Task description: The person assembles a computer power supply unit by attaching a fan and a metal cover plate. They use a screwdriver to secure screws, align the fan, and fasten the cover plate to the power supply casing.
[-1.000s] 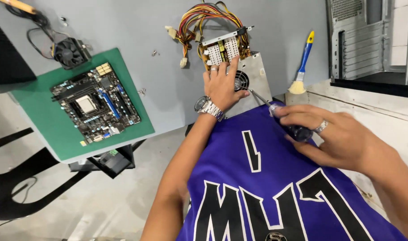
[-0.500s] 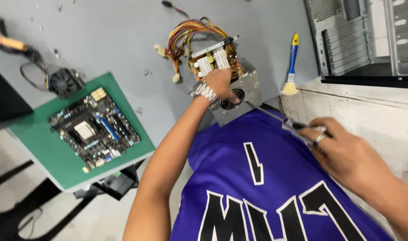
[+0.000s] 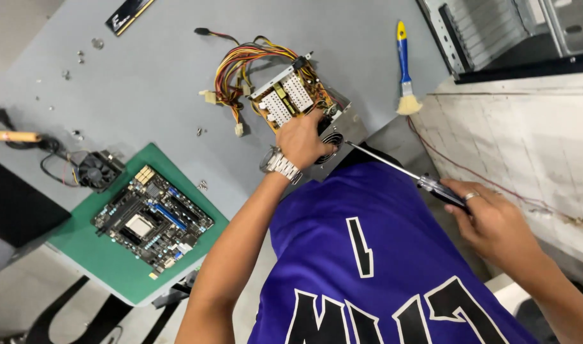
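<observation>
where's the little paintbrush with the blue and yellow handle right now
In the head view the paintbrush lies on the grey table at upper right, between the opened power supply and the computer case, bristles toward the person.

Power supply unit (image 3: 304, 108): open metal box, cover off, circuit board with pale heat sinks and 1 round fan grille exposed. It sits at the near edge of the grey bench, turned at an angle, steadied by the left hand (image 3: 302, 139). A bundle of yellow, red and orange wires (image 3: 240, 67) fans out from its far side across the benchtop.

Screwdriver (image 3: 403, 172): long thin steel shaft, dark handle gripped in the right hand (image 3: 489, 216); tip points at the unit's near corner by the fan.
</observation>
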